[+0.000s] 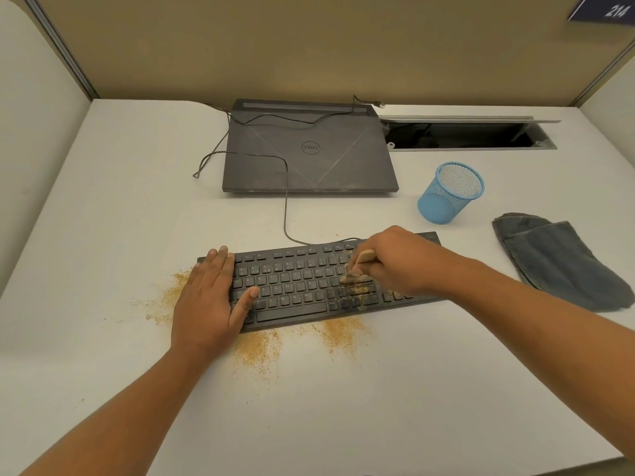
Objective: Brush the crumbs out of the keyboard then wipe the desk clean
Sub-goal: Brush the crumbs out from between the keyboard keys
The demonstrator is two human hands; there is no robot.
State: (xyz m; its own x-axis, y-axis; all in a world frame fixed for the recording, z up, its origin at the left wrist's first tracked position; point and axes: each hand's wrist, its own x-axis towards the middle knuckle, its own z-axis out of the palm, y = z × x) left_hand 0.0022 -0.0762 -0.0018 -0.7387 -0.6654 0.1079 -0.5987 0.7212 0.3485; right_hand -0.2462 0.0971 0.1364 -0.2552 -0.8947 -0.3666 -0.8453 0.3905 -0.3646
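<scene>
A black keyboard [295, 286] lies across the middle of the white desk [378, 407]. My left hand [206, 300] rests flat on its left end, fingers spread, holding nothing. My right hand [398, 262] is closed on a small wooden-handled brush [360, 264], whose bristles touch the keys right of centre. Tan crumbs [360, 292] lie on the keys under the brush. More crumbs are scattered on the desk in front of the keyboard [261, 348] and by its left end. A folded grey-blue cloth [556, 259] lies at the right.
A closed dark laptop [309, 149] sits behind the keyboard, with thin black cables [285, 201] trailing over it and down to the keyboard. A blue mesh cup [450, 192] stands at the right rear. An open cable slot [467, 135] is cut into the desk's back. Partition walls enclose three sides.
</scene>
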